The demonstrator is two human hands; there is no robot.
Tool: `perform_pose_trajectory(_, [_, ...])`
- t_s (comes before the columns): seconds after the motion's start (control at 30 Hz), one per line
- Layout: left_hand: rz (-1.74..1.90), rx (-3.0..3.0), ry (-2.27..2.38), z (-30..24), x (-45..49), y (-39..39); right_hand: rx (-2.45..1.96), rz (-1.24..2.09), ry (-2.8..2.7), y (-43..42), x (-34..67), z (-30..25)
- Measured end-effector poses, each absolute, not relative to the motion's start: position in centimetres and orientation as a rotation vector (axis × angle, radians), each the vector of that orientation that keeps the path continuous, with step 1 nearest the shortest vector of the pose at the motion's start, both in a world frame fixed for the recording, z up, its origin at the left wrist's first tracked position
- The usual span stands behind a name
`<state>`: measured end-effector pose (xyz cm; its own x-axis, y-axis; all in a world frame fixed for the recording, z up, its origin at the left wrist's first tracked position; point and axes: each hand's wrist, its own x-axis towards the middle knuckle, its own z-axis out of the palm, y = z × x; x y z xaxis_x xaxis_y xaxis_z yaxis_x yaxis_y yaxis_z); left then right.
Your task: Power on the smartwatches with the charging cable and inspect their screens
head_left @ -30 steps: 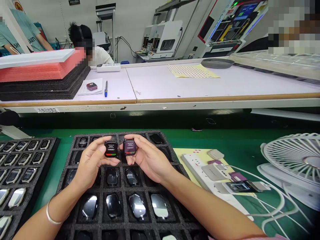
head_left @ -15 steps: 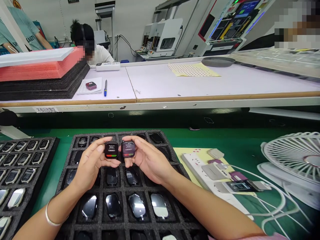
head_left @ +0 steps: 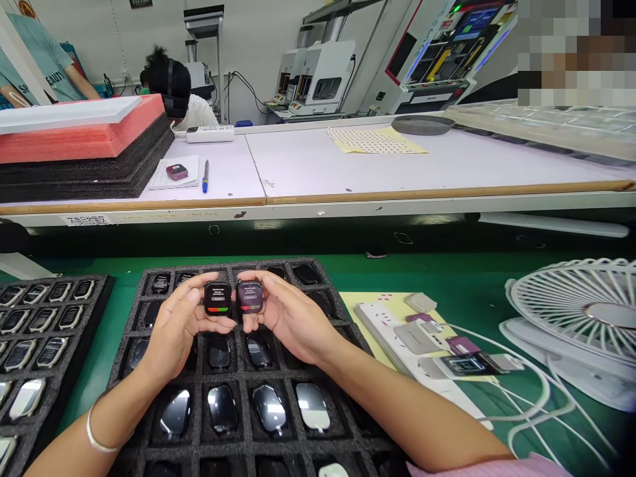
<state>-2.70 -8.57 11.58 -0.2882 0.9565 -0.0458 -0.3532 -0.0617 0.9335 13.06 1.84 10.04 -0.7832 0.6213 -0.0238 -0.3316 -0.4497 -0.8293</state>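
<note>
L watch (head_left: 217,297) is blk, R watch (head_left: 250,297) purplish, tray (head_left: 243,405) dk gry.

There are two held watches (head_left: 217,299), two compartmented foam trays (head_left: 242,378), one fan (head_left: 576,308) and one pen (head_left: 205,177).

Pale grey wall (head_left: 263,40) beyond a long, white-topped, wood-edged bench (head_left: 303,173)

An electronics workshop: near, foam trays (head_left: 243,376) of strapless smartwatches (head_left: 222,409); far, white benchtop machines (head_left: 325,76) and, to their right, a lit-screen cabinet (head_left: 437,63)
</note>
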Motion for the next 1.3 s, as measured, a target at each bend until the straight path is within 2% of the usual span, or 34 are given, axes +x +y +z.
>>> perform_pose_trajectory(1.3, [1.624, 0.963, 1.296, 11.61, -1.94, -8.39, -0.348, 2.136, -1.321, 1.54, 13.22, 9.83])
